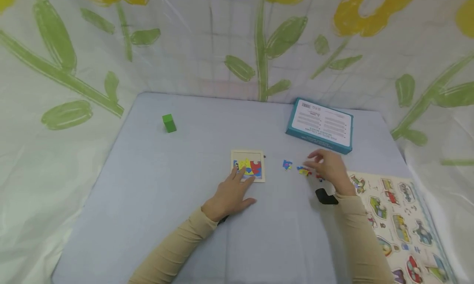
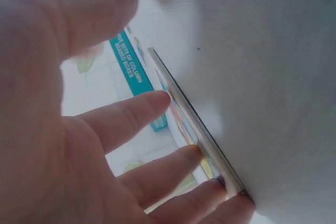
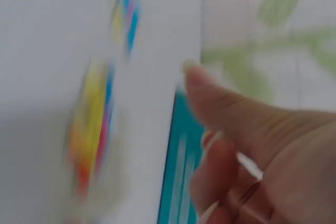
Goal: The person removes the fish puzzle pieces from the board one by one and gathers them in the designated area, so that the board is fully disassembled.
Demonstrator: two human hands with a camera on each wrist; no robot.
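My left hand (image 1: 230,193) lies with straight, spread fingers over a small wooden jigsaw tray (image 1: 264,168), its fingertips on the near part. Yellow, red and blue pieces (image 1: 255,167) fill the lower part of the tray, and bare wood shows along the top. In the left wrist view, the fingertips (image 2: 160,99) meet the tray's edge (image 2: 184,108). My right hand (image 1: 327,168) hovers with loosely bent fingers and nothing between them. Beside it lie a yellow-and-red puzzle piece (image 1: 304,171) and, farther left, a blue piece (image 1: 287,165). Another small red piece is partly hidden under the right hand.
A teal box (image 1: 322,123) lies at the back right, beyond the right hand. A green block (image 1: 169,123) stands at the back left. Along the right side lies a large board of vehicle pictures (image 1: 389,206), partly covered by the right sleeve (image 1: 359,238).
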